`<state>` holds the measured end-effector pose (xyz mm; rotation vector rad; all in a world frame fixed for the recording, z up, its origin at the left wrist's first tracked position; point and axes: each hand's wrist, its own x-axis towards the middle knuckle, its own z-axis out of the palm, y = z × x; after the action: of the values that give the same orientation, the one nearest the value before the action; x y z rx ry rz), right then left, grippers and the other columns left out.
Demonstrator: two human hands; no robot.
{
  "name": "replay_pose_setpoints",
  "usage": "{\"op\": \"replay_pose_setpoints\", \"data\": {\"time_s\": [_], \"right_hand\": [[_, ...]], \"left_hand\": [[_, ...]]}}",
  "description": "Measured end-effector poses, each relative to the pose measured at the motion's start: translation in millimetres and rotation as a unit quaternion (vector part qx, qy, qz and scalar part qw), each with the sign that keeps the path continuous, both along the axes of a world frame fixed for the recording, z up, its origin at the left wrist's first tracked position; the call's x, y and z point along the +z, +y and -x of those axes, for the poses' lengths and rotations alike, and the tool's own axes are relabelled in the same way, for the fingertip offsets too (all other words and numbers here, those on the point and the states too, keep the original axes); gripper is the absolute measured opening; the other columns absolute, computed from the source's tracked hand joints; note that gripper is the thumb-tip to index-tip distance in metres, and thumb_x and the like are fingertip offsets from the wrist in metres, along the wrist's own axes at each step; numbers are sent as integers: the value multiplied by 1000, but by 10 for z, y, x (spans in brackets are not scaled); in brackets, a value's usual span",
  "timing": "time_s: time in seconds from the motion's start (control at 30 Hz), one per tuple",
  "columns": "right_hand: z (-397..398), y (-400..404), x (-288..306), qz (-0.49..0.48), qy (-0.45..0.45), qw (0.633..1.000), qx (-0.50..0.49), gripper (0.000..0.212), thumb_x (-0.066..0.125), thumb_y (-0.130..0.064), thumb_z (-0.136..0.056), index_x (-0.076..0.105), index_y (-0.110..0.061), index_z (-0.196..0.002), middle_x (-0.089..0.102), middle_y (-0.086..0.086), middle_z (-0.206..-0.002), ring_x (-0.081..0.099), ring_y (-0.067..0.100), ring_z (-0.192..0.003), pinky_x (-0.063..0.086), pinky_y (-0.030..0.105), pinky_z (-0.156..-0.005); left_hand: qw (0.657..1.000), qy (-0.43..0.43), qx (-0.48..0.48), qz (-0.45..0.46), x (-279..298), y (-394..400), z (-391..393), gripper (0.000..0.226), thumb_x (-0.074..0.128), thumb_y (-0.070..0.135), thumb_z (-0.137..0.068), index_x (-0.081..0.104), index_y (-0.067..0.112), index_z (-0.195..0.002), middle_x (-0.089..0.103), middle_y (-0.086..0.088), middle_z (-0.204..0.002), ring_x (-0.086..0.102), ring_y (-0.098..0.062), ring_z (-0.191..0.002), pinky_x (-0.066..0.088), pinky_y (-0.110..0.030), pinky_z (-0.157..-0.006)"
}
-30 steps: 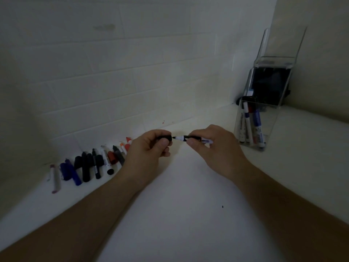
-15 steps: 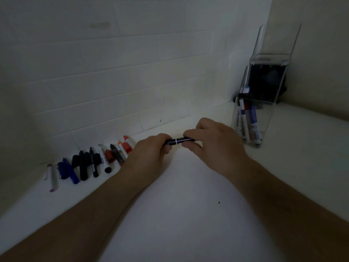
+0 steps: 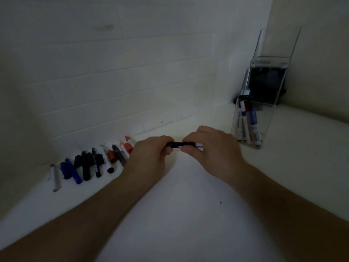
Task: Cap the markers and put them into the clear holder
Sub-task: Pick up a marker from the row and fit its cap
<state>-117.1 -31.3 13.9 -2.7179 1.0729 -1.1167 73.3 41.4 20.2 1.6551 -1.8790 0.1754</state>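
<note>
since a second ago the black cap (image 3: 171, 144) has closed onto the marker (image 3: 186, 144); left fingers (image 3: 166, 146) pinch the cap, right fingers (image 3: 188, 149) grip the barrel, bracing the push.

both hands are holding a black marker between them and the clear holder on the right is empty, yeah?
Not empty: the head view shows the clear plastic holder already has several markers in it. Both the left hand and right hand do hold the black marker.
</note>
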Motion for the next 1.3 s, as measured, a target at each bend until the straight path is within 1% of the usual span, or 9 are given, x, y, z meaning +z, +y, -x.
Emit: {"op": "replay_pose_setpoints", "data": {"time_s": [0.13, 0.27, 0.37, 0.53, 0.63, 0.87, 1.0, 1.17, 1.3], "right_hand": [[21, -105, -19, -25, 25, 999, 7, 34, 44, -58, -92, 68, -40, -106, 58, -11, -86, 57, 13, -79, 52, 39, -67], [56, -44, -31, 85, 111, 988, -67, 26, 56, -49, -95, 66, -41, -117, 71, -10, -87, 58, 26, -91, 49, 52, -83], [40, 20, 44, 98, 147, 981, -80, 24, 54, -43, -98, 66, -31, -115, 67, -8, -82, 54, 23, -85, 43, 35, -67], [126, 27, 449, -81, -137, 985, -64, 12, 57, -30, -100, 63, -23, -107, 58, -5, -88, 57, 3, -76, 43, 20, -69], [398, 20, 898, -41, -251, 960, -116, 17, 60, -26, -100, 66, -20, -113, 65, -4, -95, 58, 0, -76, 40, 11, -68], [1029, -155, 1238, 76, -27, 970, -230, 25, 59, -30, -99, 63, -14, -118, 69, 9, -103, 63, 27, -88, 49, 36, -80], [1055, -245, 1039, 36, 24, 965, -257, 44, 55, -27, -100, 33, -30, -138, 72, 14, -106, 69, 38, -85, 58, 50, -76], [1109, -372, 859, -48, 101, 952, -286, 33, 32, -31, -108, 40, -25, -139, 62, 11, -79, 57, 25, -59, 46, 34, -55], [1111, -402, 822, -81, 138, 955, -248, 44, 33, -20, -108, 35, -28, -151, 67, 12, -103, 63, 24, -77, 55, 40, -69]], "left_hand": [[999, 24, -19, -15, -35, -41, 46, 18, 57, 17, -98, 70, 21, -110, 68, 6, -91, 56, -13, -83, 30, -14, -65], [998, 41, -52, 3, -42, -92, 110, 27, 62, 16, -96, 68, 23, -121, 73, 5, -109, 65, -13, -100, 37, -16, -81], [991, 124, -53, 6, -80, -93, 46, 45, 59, 8, -97, 53, 26, -138, 72, 8, -113, 65, -7, -100, 44, -12, -87], [986, 130, -99, 15, -152, -40, 49, 57, 55, 6, -91, 41, 33, -140, 59, 15, -107, 58, -3, -90, 49, -21, -80], [986, 72, -149, 14, -193, -31, 92, 56, 57, 6, -87, 46, 33, -135, 54, 15, -109, 52, 0, -94, 47, -23, -87], [979, -19, -201, 26, -217, 40, 195, 43, 58, 14, -89, 59, 32, -128, 53, 7, -122, 51, -13, -108, 46, -27, -89], [971, -65, -224, 45, -179, 129, 271, 39, 60, 15, -90, 63, 32, -125, 54, 5, -119, 51, -13, -102, 45, -25, -80], [973, -54, -222, 47, -166, 164, 291, 39, 61, 16, -89, 63, 34, -124, 53, 7, -118, 49, -11, -102, 45, -26, -81], [973, -50, -219, 42, -162, 160, 264, 38, 61, 15, -89, 64, 33, -123, 54, 7, -117, 50, -12, -103, 48, -29, -82]]}}
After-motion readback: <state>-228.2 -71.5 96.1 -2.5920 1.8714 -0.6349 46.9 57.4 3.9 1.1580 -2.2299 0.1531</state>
